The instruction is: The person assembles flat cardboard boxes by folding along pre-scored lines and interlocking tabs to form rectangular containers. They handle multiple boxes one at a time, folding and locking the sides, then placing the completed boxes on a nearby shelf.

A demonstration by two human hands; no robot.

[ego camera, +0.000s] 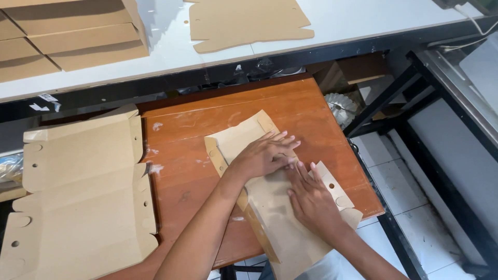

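Pressing flat: both hands lie palm-down, fingers spread, on a tan die-cut cardboard box blank (270,207) lying diagonally on a small reddish-brown wooden table (192,176). Left hand (264,154) bears on the upper half; right hand (311,202) sits just below, fingertips touching the left. Neither hand closes around anything; contact is by open palms only. Blank appears partly folded, one long side flap turned in, end tabs still flat and unlocked; by appearance, early in forming. Stock to hand: stack of flat tan cardboard blanks (83,192) at table's left, unfolded. Behind, on white workbench (171,57): another flat blank (249,23) and several closed brown cardboard boxes (72,36), seemingly finished.
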